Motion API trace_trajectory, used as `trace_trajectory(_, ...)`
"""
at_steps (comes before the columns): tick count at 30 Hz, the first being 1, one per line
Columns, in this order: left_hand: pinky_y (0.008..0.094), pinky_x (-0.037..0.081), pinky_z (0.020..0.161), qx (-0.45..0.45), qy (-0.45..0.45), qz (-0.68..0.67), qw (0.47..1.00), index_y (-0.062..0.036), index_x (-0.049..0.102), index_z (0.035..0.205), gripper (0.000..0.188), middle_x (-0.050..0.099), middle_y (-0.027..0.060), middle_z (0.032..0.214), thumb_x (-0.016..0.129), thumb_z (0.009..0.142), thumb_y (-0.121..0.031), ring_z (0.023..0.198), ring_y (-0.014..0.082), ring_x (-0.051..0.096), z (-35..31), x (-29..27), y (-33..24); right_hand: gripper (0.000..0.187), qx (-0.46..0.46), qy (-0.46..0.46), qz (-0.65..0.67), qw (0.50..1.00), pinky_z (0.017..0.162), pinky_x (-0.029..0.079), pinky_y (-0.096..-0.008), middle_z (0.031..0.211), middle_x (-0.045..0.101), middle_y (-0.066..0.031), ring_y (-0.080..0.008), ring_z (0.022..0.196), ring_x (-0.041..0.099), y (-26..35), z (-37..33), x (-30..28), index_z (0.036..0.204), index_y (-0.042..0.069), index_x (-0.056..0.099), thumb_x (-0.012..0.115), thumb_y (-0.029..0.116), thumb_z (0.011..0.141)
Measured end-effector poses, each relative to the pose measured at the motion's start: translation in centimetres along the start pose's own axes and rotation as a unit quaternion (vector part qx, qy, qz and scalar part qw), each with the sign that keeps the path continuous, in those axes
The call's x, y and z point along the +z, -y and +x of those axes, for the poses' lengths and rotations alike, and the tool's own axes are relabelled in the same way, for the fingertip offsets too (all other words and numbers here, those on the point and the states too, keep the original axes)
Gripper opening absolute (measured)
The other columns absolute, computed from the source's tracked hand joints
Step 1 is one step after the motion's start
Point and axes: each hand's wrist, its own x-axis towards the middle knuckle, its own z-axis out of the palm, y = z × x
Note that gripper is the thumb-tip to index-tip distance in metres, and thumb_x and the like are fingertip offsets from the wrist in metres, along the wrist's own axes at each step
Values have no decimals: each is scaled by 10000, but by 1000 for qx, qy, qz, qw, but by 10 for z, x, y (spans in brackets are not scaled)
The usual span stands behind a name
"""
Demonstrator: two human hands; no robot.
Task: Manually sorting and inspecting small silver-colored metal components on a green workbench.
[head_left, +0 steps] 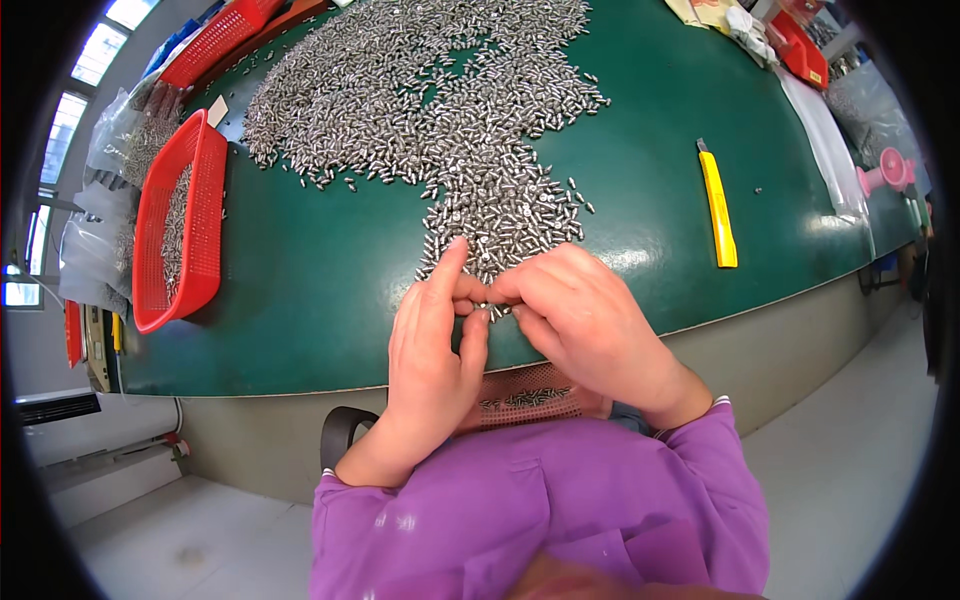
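Note:
A large pile of small silvery bullet-shaped metal parts (505, 200) spreads over the green tabletop and narrows toward me. My left hand (432, 325) is at the pile's near end, index finger pointing up, the other fingers curled toward the thumb. A few metal parts lie at its thumb tip. My right hand (585, 310) faces it from the right, fingers bent and closed toward the thumb, with metal parts at the fingertips. The fingertips of both hands nearly meet, partly hiding what they grip. Below the table edge, a reddish mesh basket (575, 402) holds more metal parts.
On the left stands a red plastic basket (212, 215) with metal parts inside, near clear bags (100, 240) of parts. A yellow utility knife (718, 212) lies to the right. Farther right are a white plastic sheet (825, 140) and a pink object (887, 172).

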Motion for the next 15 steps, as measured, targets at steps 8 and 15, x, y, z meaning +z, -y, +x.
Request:
trace_trajectory(8, 372, 492, 793, 22, -19, 20, 999, 13, 435, 1478, 719, 631, 82, 958, 663, 806, 127, 855, 243, 584, -1, 2, 1, 307, 8, 8, -14, 1000, 779, 488, -392, 934, 615, -72, -284, 883, 586, 0, 0, 3, 1086, 56, 616, 626, -51, 799)
trace_trajectory(15, 370, 478, 787, 28, -20, 41, 999, 14, 471, 1451, 668, 606, 64, 909, 652, 815, 110, 834, 244, 573, -1, 3, 2, 279, 8, 1, -2, 1000, 779, 487, -398, 922, 612, -79, -287, 862, 586, 0, -2, 4, 1068, 51, 614, 631, -41, 804)
